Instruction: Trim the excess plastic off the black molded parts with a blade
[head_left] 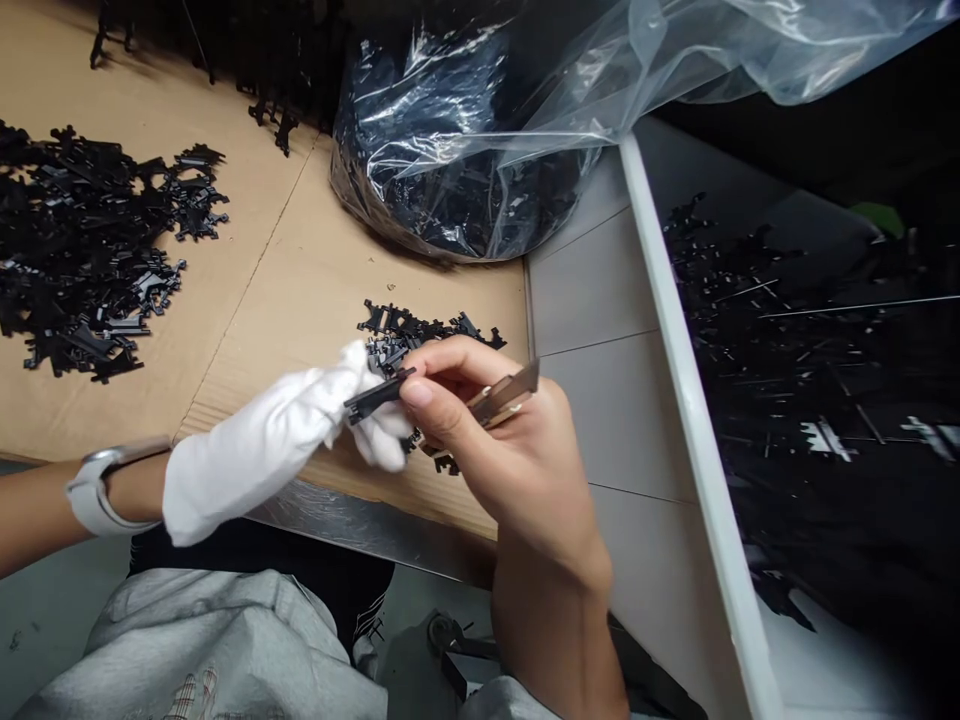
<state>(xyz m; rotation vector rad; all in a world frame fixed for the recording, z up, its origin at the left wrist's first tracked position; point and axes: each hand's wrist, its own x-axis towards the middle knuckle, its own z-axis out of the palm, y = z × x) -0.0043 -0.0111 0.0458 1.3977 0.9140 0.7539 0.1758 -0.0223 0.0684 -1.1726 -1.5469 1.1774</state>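
We are seeing a gloved left hand [330, 390] and a bare right hand [514, 450] meeting at a small black part [375, 397].

The right hand is pinching the part's right end between thumb and forefinger, and a brownish flat tool [504, 397] is resting across its palm; the left hand's white fingers are touching the other end, though with the blur we cannot quite tell whether they are gripping it. A small heap [390, 320] of similar pieces is lying beneath and just beyond the hands on a tan board [262, 340]. Farther out, a larger pile [82, 250] is spreading at left, a clear plastic bag [465, 190] is bulging with dark contents, and a pale-rimmed bin [666, 290] is standing at right.
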